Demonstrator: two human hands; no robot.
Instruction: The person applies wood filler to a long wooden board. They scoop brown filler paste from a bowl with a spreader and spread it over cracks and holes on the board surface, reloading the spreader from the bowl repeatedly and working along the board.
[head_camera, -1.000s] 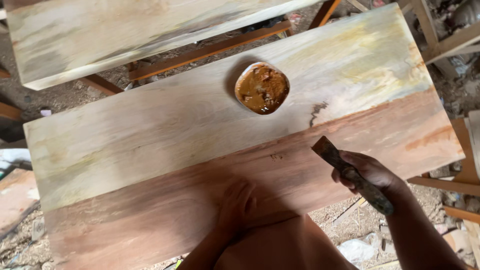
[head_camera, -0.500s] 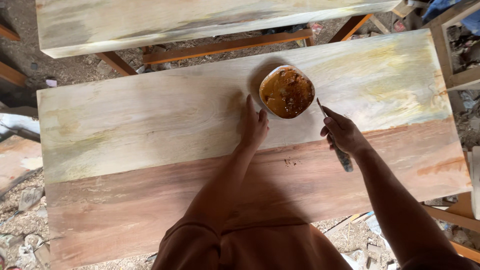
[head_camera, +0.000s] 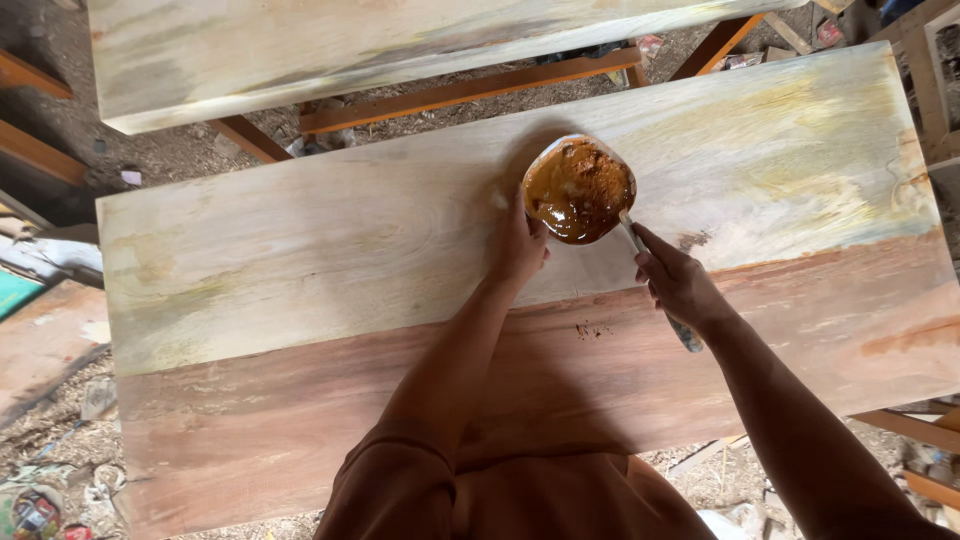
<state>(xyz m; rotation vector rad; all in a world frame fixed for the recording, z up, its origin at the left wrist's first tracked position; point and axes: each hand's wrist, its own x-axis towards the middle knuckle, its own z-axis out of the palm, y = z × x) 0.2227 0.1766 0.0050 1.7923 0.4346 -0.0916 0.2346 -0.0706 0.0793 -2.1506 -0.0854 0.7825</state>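
A small bowl (head_camera: 578, 188) of brown paste sits on a wide wooden board (head_camera: 300, 260), pale above and reddish-brown below. My left hand (head_camera: 517, 245) grips the bowl's left rim and tilts it towards me. My right hand (head_camera: 676, 283) is closed around a scraper (head_camera: 686, 335) whose blade end reaches into the bowl's right edge. A few brown crumbs (head_camera: 594, 329) lie on the board between my arms.
A second pale board (head_camera: 350, 50) lies beyond on orange-brown wooden supports (head_camera: 470, 90). Wooden frames (head_camera: 925, 80) stand at the right. The ground around is dirt strewn with scraps and litter (head_camera: 40, 500).
My left hand rose from the board's near edge to the bowl and took hold of its rim. My right hand brought the scraper from the right up to the bowl.
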